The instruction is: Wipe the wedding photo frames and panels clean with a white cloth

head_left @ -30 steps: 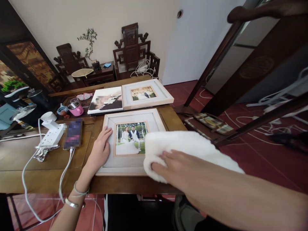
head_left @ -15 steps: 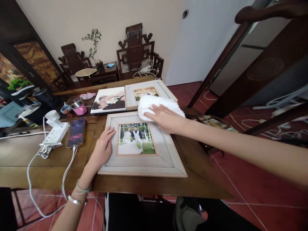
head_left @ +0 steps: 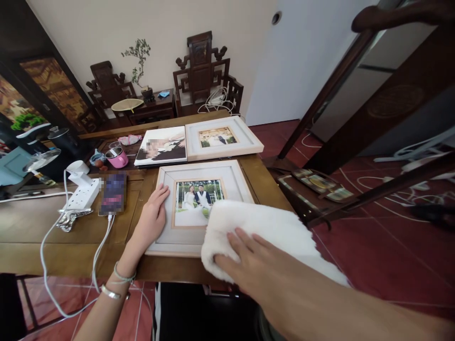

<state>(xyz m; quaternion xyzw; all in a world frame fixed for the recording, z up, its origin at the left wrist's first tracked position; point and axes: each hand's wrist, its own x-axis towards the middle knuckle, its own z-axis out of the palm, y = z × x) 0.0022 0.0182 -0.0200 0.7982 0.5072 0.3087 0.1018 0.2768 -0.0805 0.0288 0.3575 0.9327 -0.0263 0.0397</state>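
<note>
A pale framed wedding photo (head_left: 199, 177) lies flat on the wooden table (head_left: 53, 237) in front of me. My left hand (head_left: 152, 219) rests flat on the frame's left border, fingers stretched out. My right hand (head_left: 249, 258) presses a white fluffy cloth (head_left: 270, 225) down on the frame's near right corner, fingers spread on top of the cloth. The cloth hides that corner and part of the picture.
Behind lie a second framed photo (head_left: 222, 138) and an unframed print (head_left: 161, 146). To the left sit a phone (head_left: 113, 193) on a cable, a white power strip (head_left: 81, 194) and a pink cup (head_left: 118, 157). Carved wooden chairs (head_left: 202, 71) stand by the wall. A dark wooden stand (head_left: 355, 109) rises at right.
My right hand swept the cloth from the frame's near right corner up to its far edge, then back down to the near right corner. My left hand stayed on the left border.
</note>
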